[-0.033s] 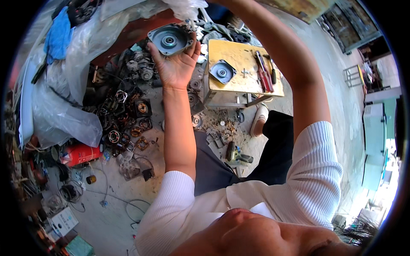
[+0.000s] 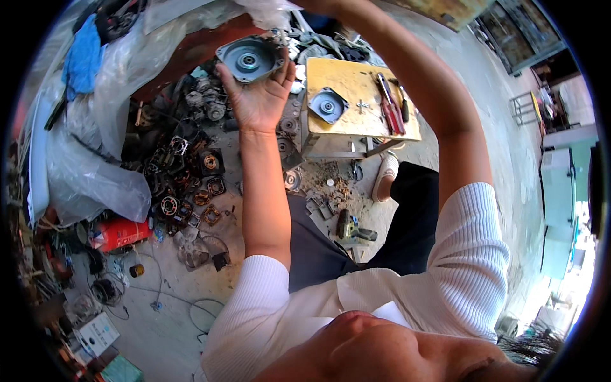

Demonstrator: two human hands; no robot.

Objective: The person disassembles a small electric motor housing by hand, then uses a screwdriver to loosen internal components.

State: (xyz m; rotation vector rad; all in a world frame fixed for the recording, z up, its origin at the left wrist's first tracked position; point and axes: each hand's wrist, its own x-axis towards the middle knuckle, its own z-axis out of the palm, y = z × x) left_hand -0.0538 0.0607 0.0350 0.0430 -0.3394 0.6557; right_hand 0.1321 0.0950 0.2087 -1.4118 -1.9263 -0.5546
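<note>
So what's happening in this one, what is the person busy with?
A person sits above a cluttered workshop floor, both arms raised. The left hand holds up a round grey metal motor cover, gripping it from below. The right hand reaches out past the top edge of the picture, so what it holds cannot be seen. A second similar cover lies on a small yellow table, next to red-handled tools. Motor parts are heaped on the floor to the left.

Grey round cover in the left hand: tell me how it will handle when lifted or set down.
The cover looks like cast metal, so probably stiff and heavy for its size. The left hand only props it from below; it might slip. Laid flat, its broad disc shape seems unlikely to roll.
</note>
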